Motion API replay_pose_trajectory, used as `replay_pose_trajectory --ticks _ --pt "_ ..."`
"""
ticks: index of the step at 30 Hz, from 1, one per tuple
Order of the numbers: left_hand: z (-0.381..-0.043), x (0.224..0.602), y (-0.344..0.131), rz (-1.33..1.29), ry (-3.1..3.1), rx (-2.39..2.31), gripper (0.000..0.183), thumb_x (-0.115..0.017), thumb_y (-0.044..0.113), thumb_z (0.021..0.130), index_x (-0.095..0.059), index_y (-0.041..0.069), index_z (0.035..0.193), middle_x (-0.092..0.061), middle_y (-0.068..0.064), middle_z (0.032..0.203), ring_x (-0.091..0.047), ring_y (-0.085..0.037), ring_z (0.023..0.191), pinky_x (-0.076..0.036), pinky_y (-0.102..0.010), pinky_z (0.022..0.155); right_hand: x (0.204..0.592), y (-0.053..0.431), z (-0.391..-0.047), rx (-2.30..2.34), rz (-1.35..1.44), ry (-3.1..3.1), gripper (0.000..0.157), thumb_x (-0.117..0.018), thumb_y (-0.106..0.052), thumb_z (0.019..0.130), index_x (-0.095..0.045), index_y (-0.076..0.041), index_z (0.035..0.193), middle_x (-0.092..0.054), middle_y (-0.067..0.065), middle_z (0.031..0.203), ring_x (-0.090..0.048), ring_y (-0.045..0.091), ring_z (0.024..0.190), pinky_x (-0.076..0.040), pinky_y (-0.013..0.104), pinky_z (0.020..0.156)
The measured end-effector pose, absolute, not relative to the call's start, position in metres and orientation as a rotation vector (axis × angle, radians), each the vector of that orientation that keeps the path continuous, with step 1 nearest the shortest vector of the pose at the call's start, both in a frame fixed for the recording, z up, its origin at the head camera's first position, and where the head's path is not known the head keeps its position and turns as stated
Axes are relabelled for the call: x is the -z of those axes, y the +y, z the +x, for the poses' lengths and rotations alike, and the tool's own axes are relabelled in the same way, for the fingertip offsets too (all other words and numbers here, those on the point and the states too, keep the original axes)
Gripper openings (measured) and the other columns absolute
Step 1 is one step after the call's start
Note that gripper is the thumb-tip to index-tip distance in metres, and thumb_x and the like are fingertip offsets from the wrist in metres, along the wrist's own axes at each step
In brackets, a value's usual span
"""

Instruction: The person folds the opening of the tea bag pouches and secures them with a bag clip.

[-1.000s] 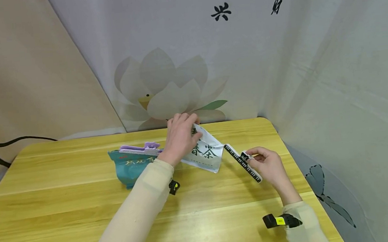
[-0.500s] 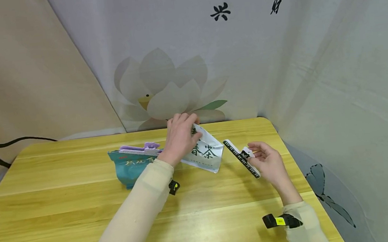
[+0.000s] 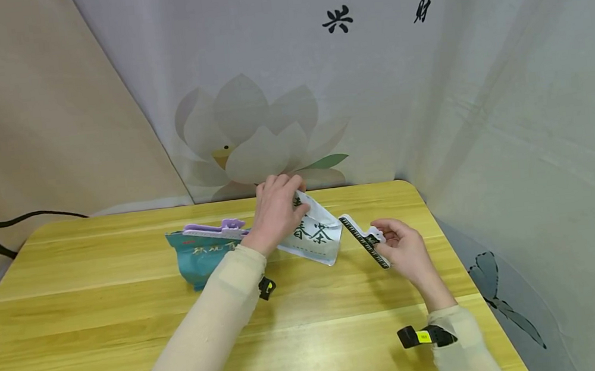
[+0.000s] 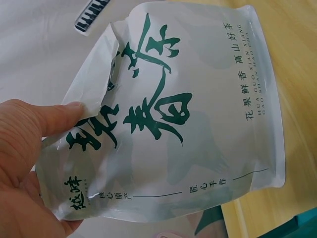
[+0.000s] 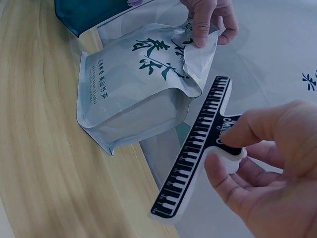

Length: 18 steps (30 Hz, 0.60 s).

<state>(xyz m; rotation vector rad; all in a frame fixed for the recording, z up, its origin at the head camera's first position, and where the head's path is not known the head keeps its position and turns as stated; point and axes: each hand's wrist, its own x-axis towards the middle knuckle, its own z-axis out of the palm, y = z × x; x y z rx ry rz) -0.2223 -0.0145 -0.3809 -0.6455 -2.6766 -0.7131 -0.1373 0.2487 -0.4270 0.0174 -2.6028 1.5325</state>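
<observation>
A white tea bag point(image 4: 208, 124) with green lettering is tilted, its upper edge folded over. My left hand point(image 3: 279, 214) grips that folded edge, with the thumb point(image 4: 64, 116) pressing on the flap. In my right hand point(image 3: 408, 249) a long bag clip point(image 5: 195, 148) with a piano-key pattern is pinched by its handle, thumb on the near side. The clip's far end lies close to the bag's right corner in the head view; whether they touch I cannot tell. Left of the bag stands a teal bag point(image 3: 202, 260) with a purple clip point(image 3: 215, 229) along its top.
Both bags are on a wooden table point(image 3: 102, 335). Behind it hangs a pale curtain point(image 3: 264, 63) with a lotus print and black characters. Each wrist carries a black strap, such as the right strap point(image 3: 430, 335).
My right hand has brought the piano-key clip slightly up and leftward, nearer the white bag. My left hand and both bags have stayed in place.
</observation>
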Motion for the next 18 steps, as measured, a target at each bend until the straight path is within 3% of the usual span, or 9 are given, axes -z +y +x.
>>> replay_pose_trajectory --ticks 10,18 --pt "-0.2217 0.3803 -0.0151 -0.643 -2.68 0.707 0.028 -0.081 0.023 0.092 -0.064 0.014 0.111 -0.066 -0.006 0.112 -0.05 -0.03 0.115 -0.036 -0.051 0.104 0.4193 0.244 -0.1414 -1.449 -0.011 -2.679 0.037 -0.075 -0.003 0.092 -0.069 0.001 0.128 -0.068 0.02 0.114 -0.065 0.03 0.101 -0.052 0.024 0.082" --pt "-0.2213 0.3802 -0.0148 -0.64 -2.686 0.704 0.029 -0.082 0.023 0.091 -0.064 0.013 0.112 -0.065 -0.006 0.112 -0.049 -0.03 0.115 -0.036 -0.05 0.103 0.42 0.2435 -0.1457 -1.422 0.006 -2.69 0.036 -0.074 -0.002 0.093 -0.069 0.001 0.128 -0.07 0.021 0.111 -0.068 0.032 0.097 -0.053 0.022 0.075"
